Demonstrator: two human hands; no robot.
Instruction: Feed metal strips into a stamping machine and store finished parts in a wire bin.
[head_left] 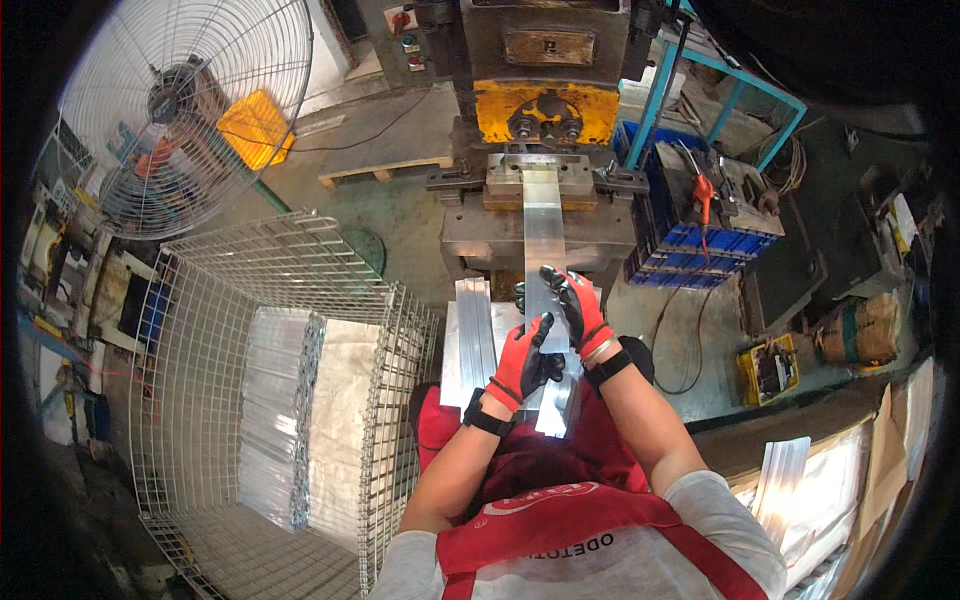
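Note:
A long flat shiny metal strip (545, 240) runs from my hands to the press, its far end lying in the die block (575, 178). My right hand (580, 308), in a red glove with black palm and fingers, grips the strip's right edge. Lower down, my left hand (524, 358), gloved alike, is closed around the strip's near end at its left side; some of its fingers are hidden. Just below my hands, more metal strips (558, 402) lie near my lap. To the left, a small stack of ribbed metal strips (476, 325) rests on a pale work surface (450, 375).
A wire mesh cage (400, 330) holding stacked metal strips stands at left, before a large fan (180, 95). The dark press (548, 50) rises ahead. Blue crates (690, 245) carry a red air gun (704, 195). At lower right, an open cardboard box (870, 490) holds strips.

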